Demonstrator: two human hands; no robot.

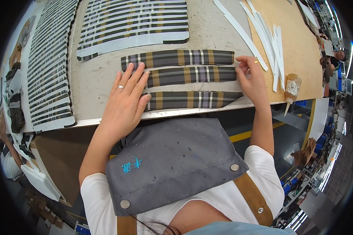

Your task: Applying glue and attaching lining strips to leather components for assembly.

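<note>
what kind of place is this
Probably a sewing or leather-goods workshop. The left hand and right hand press plaid fabric strips on a worktable, with white strips and a glue bottle nearby.

Left hand (126,96) covers the left ends of the middle plaid strip (192,75) and the nearest plaid strip (192,99). Striped stack (133,21) cut off by top edge. Right fingertips (239,70) hide the middle strip's right end.

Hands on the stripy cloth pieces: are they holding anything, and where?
Nothing is gripped. The left hand lies flat on the left ends of the plaid strips; the right hand has its fingertips on the right ends.
</note>
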